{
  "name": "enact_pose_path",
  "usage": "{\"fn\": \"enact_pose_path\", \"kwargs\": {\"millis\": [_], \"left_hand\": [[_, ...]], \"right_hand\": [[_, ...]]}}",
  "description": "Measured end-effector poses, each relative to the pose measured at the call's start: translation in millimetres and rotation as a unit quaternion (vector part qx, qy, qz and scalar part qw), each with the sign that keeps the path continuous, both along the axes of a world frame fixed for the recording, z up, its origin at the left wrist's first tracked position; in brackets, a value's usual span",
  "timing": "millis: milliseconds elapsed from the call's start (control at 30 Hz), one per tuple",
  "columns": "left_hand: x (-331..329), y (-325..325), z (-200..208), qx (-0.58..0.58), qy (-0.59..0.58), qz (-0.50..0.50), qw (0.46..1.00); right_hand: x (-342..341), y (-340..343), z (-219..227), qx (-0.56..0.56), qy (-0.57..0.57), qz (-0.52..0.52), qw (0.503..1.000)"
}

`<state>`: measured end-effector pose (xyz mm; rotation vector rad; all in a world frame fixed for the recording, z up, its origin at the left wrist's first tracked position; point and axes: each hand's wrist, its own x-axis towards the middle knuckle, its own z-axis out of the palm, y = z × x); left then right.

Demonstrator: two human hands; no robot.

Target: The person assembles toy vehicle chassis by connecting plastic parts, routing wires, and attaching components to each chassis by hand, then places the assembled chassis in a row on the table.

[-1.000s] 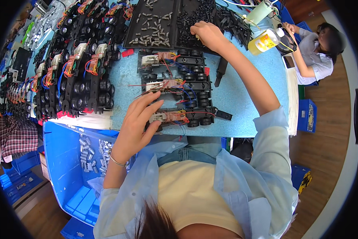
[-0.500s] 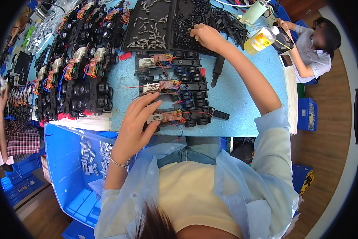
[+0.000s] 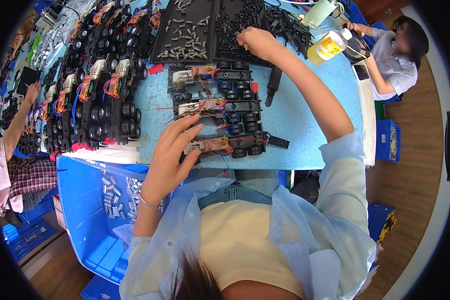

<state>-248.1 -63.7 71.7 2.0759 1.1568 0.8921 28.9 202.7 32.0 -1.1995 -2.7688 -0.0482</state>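
Three toy-vehicle chassis lie side by side before me, with black frames, paired wheels, brown circuit boards and coloured wires: a far chassis [image 3: 237, 75], a middle chassis [image 3: 245, 107] and a near chassis [image 3: 247, 142]. My left hand [image 3: 162, 160] is open, its fingers apart around the left end of the near chassis. Whether they press on it, I cannot tell. Over the black tray [image 3: 216, 30], my right hand [image 3: 261, 45] reaches into a heap of small black parts [image 3: 230, 35], its fingertips pinched together. What they hold is too small to make out.
Several finished-looking chassis [image 3: 102, 110] stand at left. A tray of metal springs [image 3: 185, 42] lies behind. Right of it are black strips [image 3: 290, 32], a yellow drink bottle [image 3: 330, 47] and a green cup [image 3: 321, 12]. A blue bin [image 3: 80, 210] stands below; co-workers sit on both sides.
My right hand has shifted very slightly left over the small black parts; my left hand stays put. The left co-worker's arm has moved farther in, toward a black box.
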Motion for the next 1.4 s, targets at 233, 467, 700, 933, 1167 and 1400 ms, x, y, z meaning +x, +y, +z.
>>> {"fn": "enact_pose_path", "kwargs": {"millis": [233,467,700,933,1167,1400], "left_hand": [[-0.1,-2.5,-1.2,-0.001,-0.004,0.001,1.000],[-3.9,-2.3,-0.9,-0.008,-0.006,0.013,1.000],[-1.6,2.0,-4.8,0.015,-0.016,0.009,1.000],[10.2,1.5,-4.7,0.010,-0.002,-0.002,1.000],[13.4,1.5,-9.2,0.005,0.010,-0.014,1.000],[23.1,-5.9,-8.9,0.048,0.155,-0.028,0.986]], "right_hand": [[-11.2,-2.8,-0.4,0.018,-0.030,0.033,0.999],[8.8,-36.2,27.5,-0.216,0.308,0.011,0.927],[-0.6,-144.4,33.5,-0.176,0.212,0.129,0.952],[-15.2,-149.9,17.6,-0.079,0.154,0.162,0.971],[-16.1,-150.9,6.8,-0.124,0.185,0.148,0.964],[3.2,-111.4,22.9,-0.195,0.346,0.049,0.917]]}}
